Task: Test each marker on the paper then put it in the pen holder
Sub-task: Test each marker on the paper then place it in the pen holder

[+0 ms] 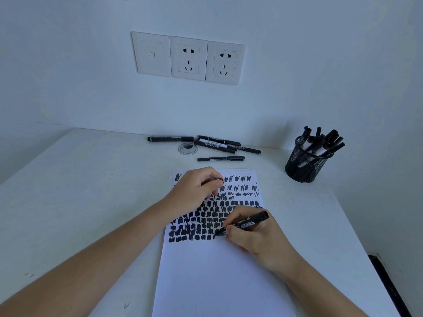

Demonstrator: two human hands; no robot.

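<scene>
My right hand (254, 234) grips a black marker (248, 221), and its tip touches the white paper (217, 275) at the end of the lowest row of black scribbles. Curled on the upper part of the sheet, my left hand (196, 188) pinches a small black cap (220, 180) between thumb and fingers. Several loose black markers (217, 145) lie at the back of the desk, one (220, 158) nearer the paper. A black mesh pen holder (305, 161) at the right back holds several markers.
The white desk (80, 202) meets the wall behind the loose markers. A round cable grommet (187, 148) sits in the desk near them. Wall sockets (188, 57) are above. The desk's right edge runs past the holder, with a dark object (389, 284) beyond it.
</scene>
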